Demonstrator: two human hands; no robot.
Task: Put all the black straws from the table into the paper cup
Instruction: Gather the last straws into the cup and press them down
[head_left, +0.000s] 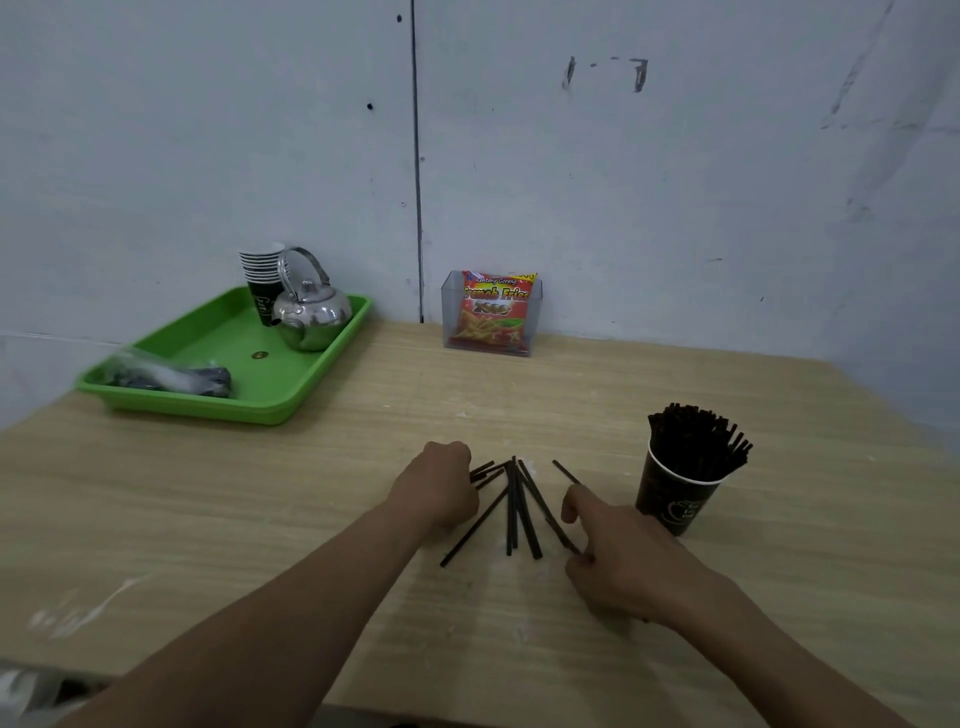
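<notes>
I am looking down at a wooden worktop (311, 493). A small bunch of black straws (514, 506) is lying flat on it, fanned out between my two hands. My left hand (441, 483) is resting at the left side of the bunch. Its fingers are curling into a loose fist, and a few straw ends are poking out just beside my knuckles. I cannot tell if those fingers are really pinching any straw. My right hand (618, 551) is sitting at the right side of the bunch. Its fingers (576, 501) are bending down and touching the straws nearest to it, but I cannot tell if they are pinching one.

The paper cup (675, 493) is standing upright just to the right of my right hand. It is dark, and it is already packed with lots of black straws sticking up out of the top.

Far back on the left, a green tray (208, 410) is holding a shiny kettle (311, 317), a stack of cups (260, 275) and a plastic bag (171, 376). Against the wall, a clear box (452, 317) is holding a red snack packet (493, 312).
</notes>
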